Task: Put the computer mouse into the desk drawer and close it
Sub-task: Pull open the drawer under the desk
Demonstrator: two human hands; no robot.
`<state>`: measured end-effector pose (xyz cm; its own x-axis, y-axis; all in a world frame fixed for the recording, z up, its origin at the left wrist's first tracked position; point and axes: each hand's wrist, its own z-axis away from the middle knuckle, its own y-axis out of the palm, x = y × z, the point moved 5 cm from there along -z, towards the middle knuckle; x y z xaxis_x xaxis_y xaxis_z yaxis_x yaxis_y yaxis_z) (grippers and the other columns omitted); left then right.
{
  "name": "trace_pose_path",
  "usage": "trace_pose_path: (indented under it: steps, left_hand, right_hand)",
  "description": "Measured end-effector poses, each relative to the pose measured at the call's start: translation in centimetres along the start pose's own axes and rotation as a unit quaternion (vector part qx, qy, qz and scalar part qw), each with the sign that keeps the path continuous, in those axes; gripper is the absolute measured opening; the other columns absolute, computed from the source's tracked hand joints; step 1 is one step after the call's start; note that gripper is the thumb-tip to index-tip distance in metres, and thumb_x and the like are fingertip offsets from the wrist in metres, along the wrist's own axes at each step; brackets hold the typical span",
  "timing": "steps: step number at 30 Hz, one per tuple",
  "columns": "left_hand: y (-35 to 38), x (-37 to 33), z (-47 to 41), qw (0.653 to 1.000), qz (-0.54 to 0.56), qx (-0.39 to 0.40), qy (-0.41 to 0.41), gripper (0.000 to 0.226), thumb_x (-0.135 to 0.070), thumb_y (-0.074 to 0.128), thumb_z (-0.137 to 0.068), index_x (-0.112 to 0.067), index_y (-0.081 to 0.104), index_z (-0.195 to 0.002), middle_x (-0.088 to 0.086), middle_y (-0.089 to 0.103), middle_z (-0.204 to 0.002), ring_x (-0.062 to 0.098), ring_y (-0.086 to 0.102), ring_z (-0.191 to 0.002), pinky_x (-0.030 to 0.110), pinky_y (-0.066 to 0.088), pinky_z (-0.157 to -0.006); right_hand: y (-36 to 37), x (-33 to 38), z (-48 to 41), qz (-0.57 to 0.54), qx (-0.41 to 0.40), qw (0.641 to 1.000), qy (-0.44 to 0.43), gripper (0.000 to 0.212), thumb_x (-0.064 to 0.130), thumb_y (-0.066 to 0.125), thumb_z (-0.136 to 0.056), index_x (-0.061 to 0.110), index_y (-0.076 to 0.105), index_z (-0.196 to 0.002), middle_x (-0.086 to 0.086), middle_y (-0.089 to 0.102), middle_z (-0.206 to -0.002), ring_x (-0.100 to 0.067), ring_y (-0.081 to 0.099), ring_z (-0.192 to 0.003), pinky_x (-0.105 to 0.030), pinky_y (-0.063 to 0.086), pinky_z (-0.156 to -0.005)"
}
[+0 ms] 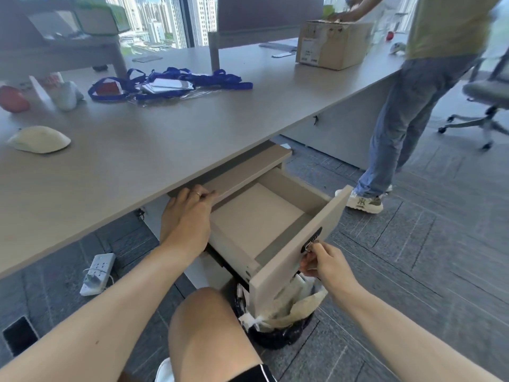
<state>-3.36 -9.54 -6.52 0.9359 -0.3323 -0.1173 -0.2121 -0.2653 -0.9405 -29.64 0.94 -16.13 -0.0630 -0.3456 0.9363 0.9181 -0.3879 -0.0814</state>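
A cream-white computer mouse [40, 139] lies on the desk top [143, 150] at the far left, well away from both hands. Under the desk the top drawer [300, 230] stands pulled out, and its inside shows nothing but bare board. My right hand [323, 261] pinches the small key at the black lock on the drawer front. My left hand [188, 213] rests on the top edge of the drawer cabinet, fingers curled over it, holding no object.
Blue lanyards with badges [170, 84] and a red object [13, 99] lie on the desk. A cardboard box [330, 44] stands far right, where another person [413, 106] stands. A lined waste bin [278, 318] sits under the drawer; a power strip [97, 272] lies on the floor.
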Motion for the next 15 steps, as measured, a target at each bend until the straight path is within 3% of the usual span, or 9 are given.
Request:
trace_pose_path:
  steps: [3, 11, 15]
  left_hand:
    - [0.0, 0.0, -0.1, 1.0, -0.002, 0.005, 0.002, 0.081, 0.011, 0.059, -0.073, -0.023, 0.051, -0.145, 0.0, 0.053, -0.137, 0.025, 0.046, -0.115, 0.037, 0.041, -0.089]
    - [-0.1, -0.2, -0.1, 1.0, 0.013, 0.007, 0.002, 0.081, 0.015, 0.059, -0.073, -0.024, 0.052, -0.145, 0.001, 0.052, -0.138, 0.026, 0.046, -0.114, 0.037, 0.041, -0.086]
    - [0.0, -0.2, -0.1, 1.0, 0.011, 0.001, -0.001, 0.078, 0.016, 0.054, -0.075, -0.024, 0.055, -0.142, 0.002, 0.053, -0.137, 0.027, 0.046, -0.113, 0.036, 0.04, -0.085]
  right_hand:
    - [-1.6, -0.7, 1.1, -0.001, -0.011, 1.0, -0.001, 0.027, 0.008, 0.042, -0.099, -0.003, 0.061, -0.083, -0.016, 0.062, -0.064, -0.026, 0.058, -0.055, -0.033, 0.048, -0.054]
    - [-4.0, -1.5, 2.5, 0.009, -0.016, 1.0, 0.0, 0.03, 0.012, 0.04, -0.103, 0.001, 0.061, -0.082, -0.009, 0.066, -0.06, -0.022, 0.061, -0.054, -0.042, 0.05, -0.068]
    - [-3.9, -1.3, 2.9, 0.005, -0.018, 1.0, -0.008, 0.031, 0.011, 0.038, -0.104, 0.0, 0.06, -0.086, -0.01, 0.065, -0.061, -0.022, 0.061, -0.055, -0.04, 0.051, -0.067]
